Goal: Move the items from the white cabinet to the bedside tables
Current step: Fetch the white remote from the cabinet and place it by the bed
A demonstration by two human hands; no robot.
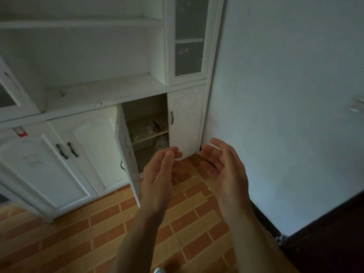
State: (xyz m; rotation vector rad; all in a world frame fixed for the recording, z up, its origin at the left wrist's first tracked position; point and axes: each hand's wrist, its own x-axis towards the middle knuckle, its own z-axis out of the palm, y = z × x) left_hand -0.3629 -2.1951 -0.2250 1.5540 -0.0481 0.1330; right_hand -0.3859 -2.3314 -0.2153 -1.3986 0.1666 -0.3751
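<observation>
The white cabinet (98, 99) fills the left and middle of the view. One lower door (126, 152) stands swung open toward me. Inside, on the middle shelf, lie red-handled scissors (158, 126) beside a small white bottle (149, 128). Below that shelf a white bag-like item (162, 142) sits at the right, and something green (134, 137) shows at the shelf's left edge. My left hand (160, 170) and my right hand (223, 164) are held out in front of the opening, palms facing each other, fingers apart, holding nothing. No bedside table is in view.
A bare white wall (285, 115) runs along the right, with a dark piece of furniture (325, 243) at the lower right corner. The floor (82, 233) is orange brick-pattern tile. Other lower doors with dark handles (67, 150) stay closed at the left.
</observation>
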